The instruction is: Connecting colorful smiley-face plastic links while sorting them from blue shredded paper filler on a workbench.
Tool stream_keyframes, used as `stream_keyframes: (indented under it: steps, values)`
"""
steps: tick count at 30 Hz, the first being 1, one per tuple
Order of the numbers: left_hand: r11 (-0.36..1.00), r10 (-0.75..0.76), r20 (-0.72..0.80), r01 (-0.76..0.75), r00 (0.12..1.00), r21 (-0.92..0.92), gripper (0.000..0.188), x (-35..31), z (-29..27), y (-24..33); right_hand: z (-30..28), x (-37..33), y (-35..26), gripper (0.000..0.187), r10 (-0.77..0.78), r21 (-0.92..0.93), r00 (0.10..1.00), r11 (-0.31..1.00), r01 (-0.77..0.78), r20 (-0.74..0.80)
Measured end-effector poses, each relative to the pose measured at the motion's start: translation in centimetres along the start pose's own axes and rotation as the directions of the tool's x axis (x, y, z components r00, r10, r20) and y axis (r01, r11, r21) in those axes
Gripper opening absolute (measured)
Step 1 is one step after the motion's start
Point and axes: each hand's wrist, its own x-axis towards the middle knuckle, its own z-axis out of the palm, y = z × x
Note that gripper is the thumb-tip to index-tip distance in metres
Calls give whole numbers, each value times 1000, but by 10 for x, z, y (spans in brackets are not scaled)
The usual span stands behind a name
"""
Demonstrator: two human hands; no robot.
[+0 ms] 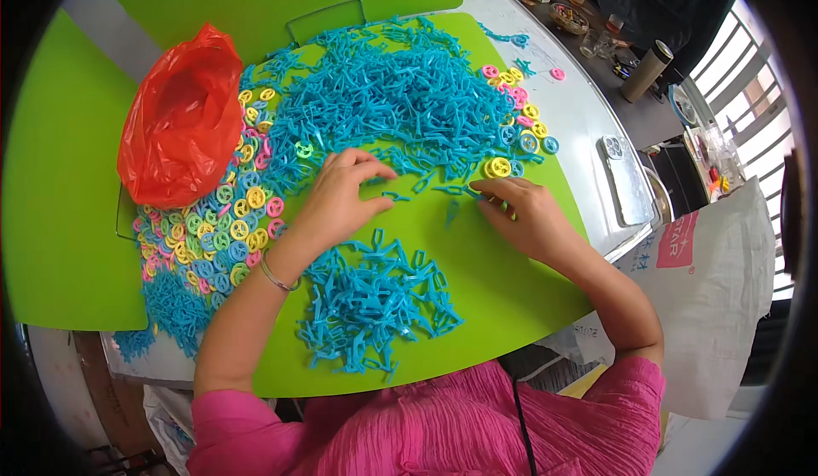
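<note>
My right hand (pixel 527 219) is closed in a pinch at the end of a small blue plastic clip piece (pixel 453 190) with a looped end. Just left of it, my left hand (pixel 345 188) hovers over the green board (pixel 511 297) with thumb and fingers apart. A loose blue piece (pixel 397 196) lies by its thumb tip, apparently not held. Beyond both hands spreads a large heap of the same blue pieces (pixel 383 92). Nearer to me, between my forearms, sits a smaller blue pile (pixel 371 305).
A red plastic bag (pixel 175 135) stands open at the left, beside many pastel plastic wheels (pixel 221 242). More wheels (pixel 528 111) edge the heap's right side. A phone (pixel 625 179) lies on the white table's right edge. A flask (pixel 648 71) stands on a dark table beyond.
</note>
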Motion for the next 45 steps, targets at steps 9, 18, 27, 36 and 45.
stream_keyframes:
  steps: [9,18,27,36,45]
  values:
    - [992,-79,-123,66,989,-104,28,-2,-7,-28,2,12,-15,32,129,172,990,975,-138,63]
    - [978,171,-230,-136,958,160,18,8,10,-19,17,37,-22,17,104,249,991,961,-120,78]
    - [395,-300,219,330,929,-857,25,-5,-14,-3,40,51,-31,18,-335,-241,942,917,319,-28]
    - [-87,-250,413,405,876,-910,35,-23,-10,-5,61,74,-26,18,-401,-294,911,863,410,93]
    - [-147,-161,405,383,900,-912,34,-29,-5,-8,38,42,-50,14,196,831,974,519,-201,113]
